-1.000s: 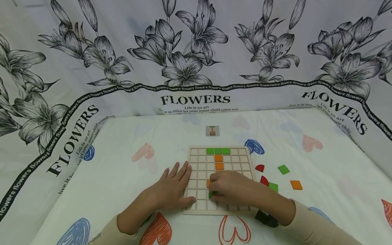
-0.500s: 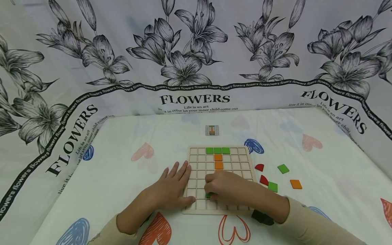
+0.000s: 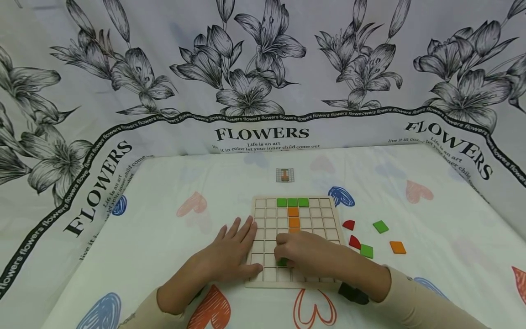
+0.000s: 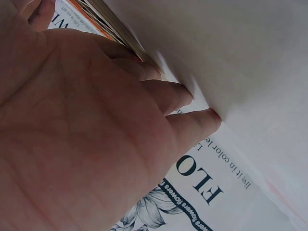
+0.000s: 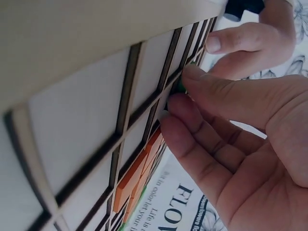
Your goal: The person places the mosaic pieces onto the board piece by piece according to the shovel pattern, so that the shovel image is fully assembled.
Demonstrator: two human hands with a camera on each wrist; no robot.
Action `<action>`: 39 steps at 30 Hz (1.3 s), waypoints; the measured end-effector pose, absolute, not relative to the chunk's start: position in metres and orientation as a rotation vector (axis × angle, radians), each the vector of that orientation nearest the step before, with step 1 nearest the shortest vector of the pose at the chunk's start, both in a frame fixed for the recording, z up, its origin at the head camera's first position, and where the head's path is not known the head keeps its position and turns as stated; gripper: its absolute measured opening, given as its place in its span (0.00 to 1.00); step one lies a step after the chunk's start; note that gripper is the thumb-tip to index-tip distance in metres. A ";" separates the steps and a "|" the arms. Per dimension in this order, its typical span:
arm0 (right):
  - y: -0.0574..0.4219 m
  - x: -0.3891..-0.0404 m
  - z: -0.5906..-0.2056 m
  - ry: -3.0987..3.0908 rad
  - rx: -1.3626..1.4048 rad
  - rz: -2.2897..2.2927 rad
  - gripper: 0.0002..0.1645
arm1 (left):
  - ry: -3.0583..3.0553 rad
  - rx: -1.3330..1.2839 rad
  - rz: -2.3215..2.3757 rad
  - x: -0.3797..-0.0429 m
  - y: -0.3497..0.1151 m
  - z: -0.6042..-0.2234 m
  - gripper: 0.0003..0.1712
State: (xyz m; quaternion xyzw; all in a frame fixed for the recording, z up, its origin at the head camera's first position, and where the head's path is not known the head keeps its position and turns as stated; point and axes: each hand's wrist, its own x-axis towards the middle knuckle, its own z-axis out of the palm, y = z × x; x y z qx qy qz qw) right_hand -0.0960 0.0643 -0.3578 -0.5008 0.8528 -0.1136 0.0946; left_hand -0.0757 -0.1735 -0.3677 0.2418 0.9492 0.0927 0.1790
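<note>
A wooden grid board [image 3: 263,276] lies on the cloth, with green tiles [image 3: 292,202] along its top row and orange tiles [image 3: 293,222] in a column below. My left hand [image 3: 230,258] rests at the board's left edge, fingers spread and straight, thumb over the lower left cells; the left wrist view shows its palm. Over the lower middle of the board, my right hand [image 3: 308,251] pinches a green tile [image 3: 282,262] between thumb and fingers. That tile is mostly covered, with a sliver of green [image 5: 180,86] showing beside the thumb in the right wrist view. Cells beneath the hand are hidden.
Right of the board lie two red quarter-round pieces [image 3: 349,225], loose green squares [image 3: 380,226] and an orange square [image 3: 397,247]. A small pattern card [image 3: 285,175] lies beyond the board. Printed cloth [image 3: 263,132] rises behind.
My right hand has shifted slightly left, covering an orange patch that showed beside its fingers a second ago. The left hand has stayed in place.
</note>
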 end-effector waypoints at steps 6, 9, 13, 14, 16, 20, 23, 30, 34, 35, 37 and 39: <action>0.061 -0.095 -0.356 2.544 -1.458 -0.359 0.08 | 2.699 0.699 0.262 -0.076 -0.175 -0.369 0.57; 0.062 -0.095 -0.357 2.546 -1.467 -0.379 0.08 | 2.704 0.716 0.260 -0.076 -0.175 -0.369 0.57; 0.065 -0.094 -0.358 2.547 -1.481 -0.411 0.07 | 2.698 0.722 0.261 -0.076 -0.174 -0.370 0.56; 0.067 -0.094 -0.359 2.548 -1.482 -0.416 0.08 | 2.694 0.721 0.264 -0.076 -0.174 -0.370 0.56; 0.071 -0.093 -0.360 2.548 -1.468 -0.422 0.08 | 2.689 0.720 0.270 -0.076 -0.173 -0.369 0.56; 0.084 -0.092 -0.364 2.549 -1.465 -0.437 0.08 | 2.688 0.713 0.269 -0.075 -0.172 -0.368 0.56; 0.095 -0.092 -0.368 2.549 -1.477 -0.467 0.08 | 2.695 0.711 0.262 -0.075 -0.172 -0.368 0.56; 0.124 -0.094 -0.368 2.567 -1.442 -0.577 0.11 | 2.702 0.700 0.259 -0.075 -0.172 -0.369 0.56; 0.142 -0.094 -0.368 2.611 -1.410 -0.636 0.13 | 2.706 0.693 0.253 -0.075 -0.172 -0.370 0.57; 0.146 -0.094 -0.369 2.627 -1.403 -0.641 0.14 | 2.705 0.693 0.254 -0.075 -0.172 -0.370 0.57; 0.156 -0.094 -0.369 2.660 -1.378 -0.646 0.15 | 2.705 0.694 0.254 -0.075 -0.172 -0.370 0.57; 0.166 -0.095 -0.368 2.690 -1.343 -0.646 0.16 | 2.703 0.693 0.255 -0.075 -0.172 -0.371 0.57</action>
